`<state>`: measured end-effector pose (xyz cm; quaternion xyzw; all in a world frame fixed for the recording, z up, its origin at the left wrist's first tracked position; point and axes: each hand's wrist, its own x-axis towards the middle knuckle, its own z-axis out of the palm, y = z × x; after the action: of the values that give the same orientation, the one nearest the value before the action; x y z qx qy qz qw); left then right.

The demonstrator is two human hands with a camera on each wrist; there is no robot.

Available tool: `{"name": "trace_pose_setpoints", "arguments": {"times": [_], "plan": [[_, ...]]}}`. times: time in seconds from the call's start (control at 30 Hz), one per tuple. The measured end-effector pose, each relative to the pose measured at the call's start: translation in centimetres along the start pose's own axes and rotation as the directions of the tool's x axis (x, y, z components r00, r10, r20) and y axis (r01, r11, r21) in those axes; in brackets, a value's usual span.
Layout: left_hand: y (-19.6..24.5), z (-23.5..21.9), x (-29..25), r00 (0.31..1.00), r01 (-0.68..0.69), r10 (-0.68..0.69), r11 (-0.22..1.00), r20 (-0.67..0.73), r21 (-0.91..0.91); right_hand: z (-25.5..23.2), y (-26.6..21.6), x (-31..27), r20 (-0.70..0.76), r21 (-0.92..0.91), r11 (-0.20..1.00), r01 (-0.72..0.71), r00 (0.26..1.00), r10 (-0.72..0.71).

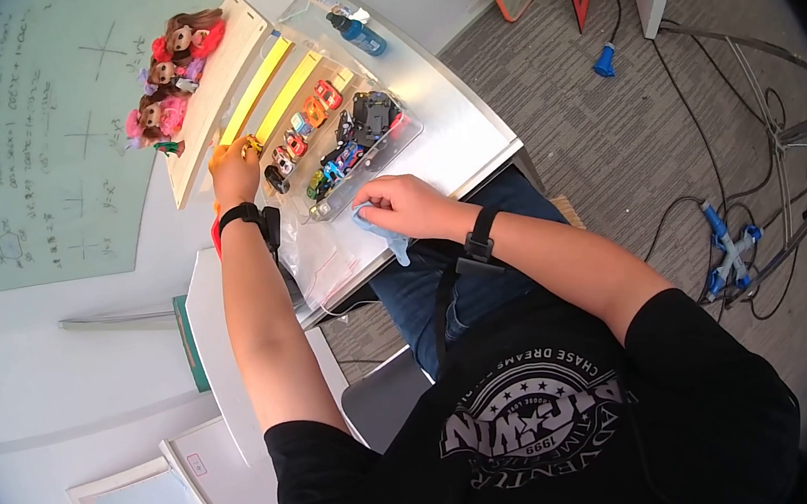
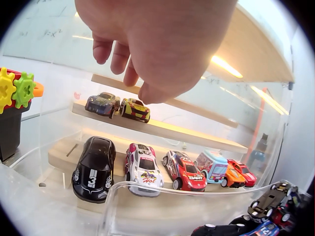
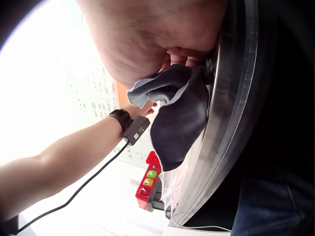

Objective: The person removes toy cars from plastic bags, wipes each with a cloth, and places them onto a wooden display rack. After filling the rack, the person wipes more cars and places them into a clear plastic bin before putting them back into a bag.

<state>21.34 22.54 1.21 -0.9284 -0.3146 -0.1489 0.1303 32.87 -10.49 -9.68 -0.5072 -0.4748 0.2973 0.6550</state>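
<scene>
My left hand [image 1: 235, 174] reaches to a raised wooden shelf, thumb and fingers at the roof of a yellow-and-black toy car [image 2: 135, 110]. A blue toy car [image 2: 102, 104] stands beside it on the same shelf. On the lower step stand a black toy car [image 2: 94, 169], a white one [image 2: 143, 169], a red one [image 2: 184, 169] and several more in a row. At the table's front edge my right hand [image 1: 406, 206] holds a blue-grey cloth [image 3: 179, 120], which hangs down from the fingers.
A clear plastic bin [image 1: 400, 142] of loose toy cars stands before the shelves. Three dolls [image 1: 162, 75] sit on the top board. Behind the bin is a blue bottle [image 1: 357, 34]. A red toy with coloured gears [image 2: 19, 91] stands left; plastic wrap [image 1: 308, 254] lies near the edge.
</scene>
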Motion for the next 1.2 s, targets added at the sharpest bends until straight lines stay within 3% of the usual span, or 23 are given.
{"name": "trace_pose_setpoints", "arguments": {"times": [0.03, 0.1, 0.13, 0.2, 0.23, 0.27, 0.3, 0.33, 0.37, 0.43, 0.57, 0.63, 0.73, 0.8, 0.83, 0.87, 0.9, 0.93, 0.97, 1.0, 1.07, 1.13, 1.2], "plan": [[0.2, 0.0, -0.3, 1.0, 0.0, 0.0, 1.0, 0.0, 0.001, 0.0, 0.0, 0.0, -0.004, 0.002, 1.0, -0.001, 1.0, 0.001], [2.2, -1.2, -1.3, 0.961, -0.072, 0.1, 0.991, -0.257, 0.116, -0.1, -0.2, -0.1, 0.001, 0.004, 1.0, -0.011, 1.0, 0.01], [3.3, -2.0, -1.7, 0.961, -0.075, 0.103, 0.99, -0.257, 0.118, -0.2, -0.3, 0.0, 0.004, 0.005, 1.0, -0.02, 1.0, 0.02], [6.2, -4.0, -3.1, 0.989, -0.134, 0.12, 0.977, -0.092, -0.167, -0.1, 0.2, 0.1, -0.002, -0.001, 1.0, 0.002, 1.0, -0.002], [8.5, -5.7, -4.3, 0.993, 0.018, 0.004, 0.984, 0.121, -0.178, 0.0, 0.5, 0.1, -0.001, -0.009, 1.0, 0.022, 1.0, -0.022], [9.5, -6.0, -5.0, 0.992, 0.019, 0.003, 0.984, 0.123, -0.177, -0.1, 0.3, 0.0, 0.0, -0.007, 1.0, 0.02, 1.0, -0.02], [10.0, -6.3, -5.6, 0.94, 0.047, -0.017, 0.996, 0.341, -0.082, -0.2, 0.0, 0.0, 0.008, 0.005, 1.0, -0.01, 1.0, 0.01], [10.4, -6.4, -6.2, 0.841, 0.056, -0.057, 0.998, 0.538, 0.018, -0.2, -0.3, 0.0, 0.019, 0.016, 0.999, -0.04, 0.999, 0.039], [10.7, -6.3, -6.4, 0.844, 0.063, -0.064, 0.998, 0.532, 0.018, 0.0, -0.2, 0.0, 0.027, 0.013, 0.999, -0.034, 0.999, 0.033], [11.2, -5.7, -5.9, 0.752, 0.044, -0.168, 0.978, 0.637, 0.206, 0.2, 0.4, 0.1, 0.004, 0.013, 1.0, -0.022, 1.0, 0.022], [10.8, -3.2, -5.5, 0.763, 0.0, -0.157, 0.97, 0.627, 0.242, -0.1, 0.4, 0.3, 0.03, 0.021, 0.999, -0.039, 0.999, 0.039], [10.7, -2.5, -5.7, 0.779, 0.028, -0.16, 0.975, 0.607, 0.22, -0.4, 0.1, 0.4, 0.041, 0.154, 0.978, -0.138, 0.99, 0.133], [11.9, -4.4, -5.8, 0.774, 0.091, -0.184, 0.979, 0.607, 0.181, -0.3, 0.9, 0.7, 0.014, 0.239, 0.963, -0.125, 0.992, 0.125], [11.5, -5.3, -6.8, 0.844, 0.25, -0.233, 0.968, 0.482, 0.031, -0.2, 1.2, 0.9, 0.0, 0.236, 0.966, -0.109, 0.994, 0.112], [11.2, -5.5, -7.9, 0.921, 0.252, -0.22, 0.966, 0.321, -0.059, -0.2, 1.5, 0.9, -0.014, 0.238, 0.966, -0.102, 0.994, 0.109], [11.2, -6.0, -8.9, 0.922, 0.255, -0.223, 0.965, 0.318, -0.062, -0.2, 1.6, 1.0, -0.011, 0.234, 0.967, -0.1, 0.994, 0.106], [11.5, -6.7, -9.8, 0.971, 0.217, -0.182, 0.945, 0.157, -0.245, -0.2, 1.7, 1.0, 0.007, 0.291, 0.949, -0.12, 0.992, 0.124], [11.8, -7.1, -10.9, 0.986, 0.144, -0.164, 0.899, -0.015, -0.413, -0.4, 1.8, 1.1, 0.025, 0.346, 0.927, -0.142, 0.99, 0.142], [12.3, -6.5, -12.4, 0.985, 0.041, -0.132, 0.811, -0.113, -0.583, -0.9, 1.6, 1.1, 0.062, 0.288, 0.94, -0.182, 0.983, 0.172], [13.0, -6.1, -13.7, 0.976, -0.05, -0.086, 0.808, -0.201, -0.586, -0.8, 1.8, 1.2, 0.067, 0.278, 0.942, -0.186, 0.982, 0.174], [14.7, -4.2, -16.2, 0.969, -0.05, -0.138, 0.701, -0.205, -0.712, -0.2, 2.2, 1.5, -0.013, 0.405, 0.902, -0.151, 0.985, 0.171], [16.5, -2.0, -18.2, 0.968, 0.092, -0.249, 0.491, -0.038, -0.866, -0.2, 2.2, 1.5, -0.003, 0.396, 0.906, -0.15, 0.986, 0.164], [18.2, 0.0, -19.2, 0.952, 0.161, -0.297, 0.274, 0.075, -0.948, -0.2, 1.6, 1.1, -0.033, 0.15, 0.987, -0.057, 0.997, 0.063]]}}
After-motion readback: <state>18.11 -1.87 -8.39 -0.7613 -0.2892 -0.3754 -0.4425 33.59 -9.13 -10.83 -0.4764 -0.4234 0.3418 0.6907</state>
